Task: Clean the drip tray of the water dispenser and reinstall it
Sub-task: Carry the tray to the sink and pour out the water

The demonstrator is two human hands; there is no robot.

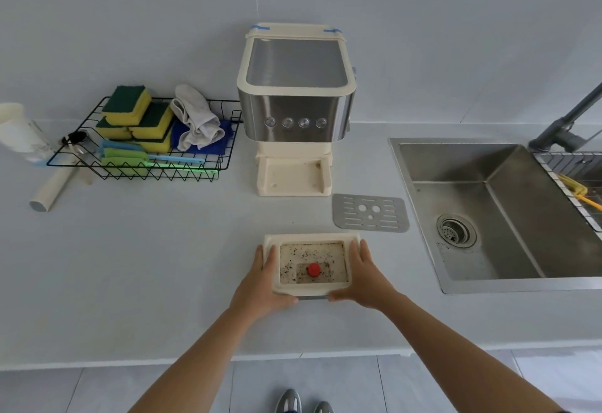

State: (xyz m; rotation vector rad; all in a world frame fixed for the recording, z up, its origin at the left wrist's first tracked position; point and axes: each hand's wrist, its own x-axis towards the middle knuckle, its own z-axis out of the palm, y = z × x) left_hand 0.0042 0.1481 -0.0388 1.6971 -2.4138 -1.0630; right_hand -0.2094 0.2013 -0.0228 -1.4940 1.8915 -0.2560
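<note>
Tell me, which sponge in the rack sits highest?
The yellow sponge with the dark green top at the back left corner of the wire rack. It rests tilted on top of the other sponges, which lie lower down.

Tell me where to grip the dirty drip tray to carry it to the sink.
Grip the drip tray by its two short side rims, one hand from each side, as the left hand and right hand already do. The wide flat rim offers purchase; keeping it level likely stops the specks and red float spilling.
</note>
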